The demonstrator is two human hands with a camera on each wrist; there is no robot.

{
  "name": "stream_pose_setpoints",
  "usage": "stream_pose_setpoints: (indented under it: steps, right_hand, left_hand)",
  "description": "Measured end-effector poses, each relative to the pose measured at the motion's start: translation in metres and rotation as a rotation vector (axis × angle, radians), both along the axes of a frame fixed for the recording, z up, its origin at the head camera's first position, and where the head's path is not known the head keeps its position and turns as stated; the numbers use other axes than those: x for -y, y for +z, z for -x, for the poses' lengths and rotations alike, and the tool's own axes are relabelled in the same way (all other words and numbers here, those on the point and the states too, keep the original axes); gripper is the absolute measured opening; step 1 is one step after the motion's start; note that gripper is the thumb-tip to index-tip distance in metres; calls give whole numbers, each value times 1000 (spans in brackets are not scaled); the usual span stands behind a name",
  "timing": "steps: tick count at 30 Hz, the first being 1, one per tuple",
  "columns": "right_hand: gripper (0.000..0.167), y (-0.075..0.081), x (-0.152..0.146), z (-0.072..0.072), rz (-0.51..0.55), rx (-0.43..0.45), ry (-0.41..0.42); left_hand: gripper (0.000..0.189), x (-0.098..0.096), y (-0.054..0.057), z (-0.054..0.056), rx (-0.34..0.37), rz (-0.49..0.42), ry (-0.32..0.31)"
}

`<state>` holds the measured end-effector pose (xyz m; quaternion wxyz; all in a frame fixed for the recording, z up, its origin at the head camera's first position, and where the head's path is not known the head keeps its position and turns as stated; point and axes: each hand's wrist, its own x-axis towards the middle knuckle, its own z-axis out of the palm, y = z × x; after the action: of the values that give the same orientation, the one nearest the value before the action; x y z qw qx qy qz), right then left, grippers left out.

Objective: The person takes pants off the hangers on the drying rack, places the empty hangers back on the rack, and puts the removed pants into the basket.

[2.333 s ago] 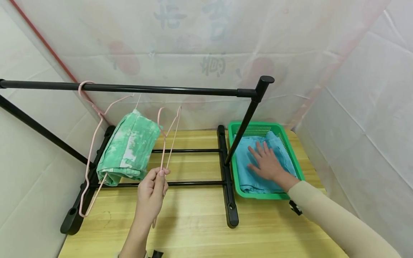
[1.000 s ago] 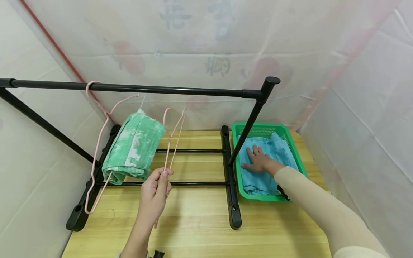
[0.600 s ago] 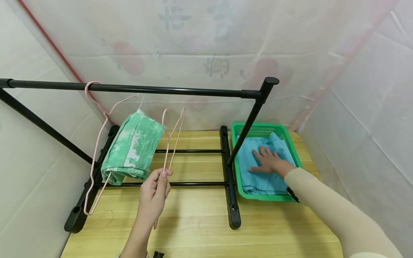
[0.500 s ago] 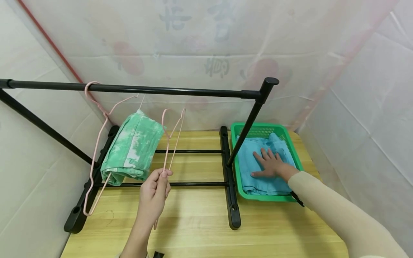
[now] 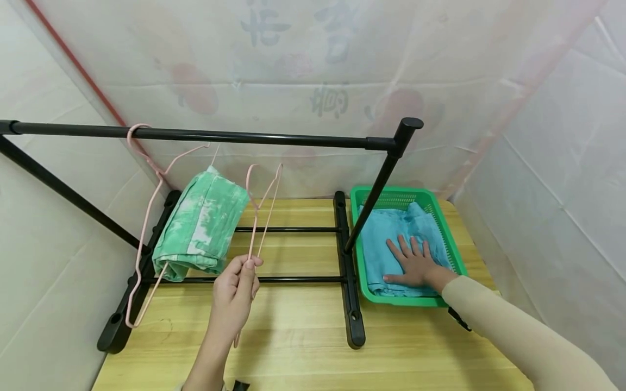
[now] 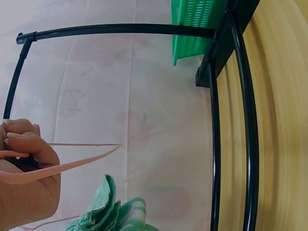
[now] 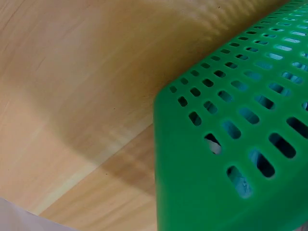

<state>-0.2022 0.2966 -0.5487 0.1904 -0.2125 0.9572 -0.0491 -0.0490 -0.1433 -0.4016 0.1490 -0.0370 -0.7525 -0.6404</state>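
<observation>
My left hand [image 5: 235, 290] pinches a pink clothes hanger [image 5: 254, 228] by its wire, below and in front of the rack's top bar. The same hanger [image 6: 72, 166] crosses the left wrist view. Over in the green basket [image 5: 359, 277], my right hand [image 5: 415, 266] lies with fingers spread on a folded blue cloth [image 5: 381, 233]. A green-and-white tie-dyed garment [image 5: 200, 222], folded over a pink hanger, hangs at the left. The right wrist view shows the basket's slotted side [image 7: 183, 159], and my right hand is outside it.
A black clothes rack with a top bar [image 5: 274, 137] spans the left and middle. Its right post [image 5: 374, 195] leans over the basket's left edge. Another pink hanger [image 5: 144, 217] hooks over the bar. The wooden tabletop [image 5: 293, 336] lies beneath, with white sheeting [image 5: 293, 65] behind.
My right hand has slid over the blue cloth toward the basket's near edge, after an earlier move toward the left. My left hand has stayed in place with the hanger.
</observation>
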Motion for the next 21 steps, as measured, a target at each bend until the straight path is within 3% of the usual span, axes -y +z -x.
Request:
stream_pose_setpoints:
  steps: [6, 13, 21]
  right_hand:
    - [109, -4, -4, 1, -36, -30, 22]
    - [105, 2, -9, -15, -3, -112, 68]
    - [107, -24, -20, -17, 20, -91, 60]
  left_hand:
    - [22, -1, 0, 0, 2, 2, 0]
    - [22, -1, -1, -1, 8, 0, 0]
    - [22, -2, 0, 0, 0, 11, 0]
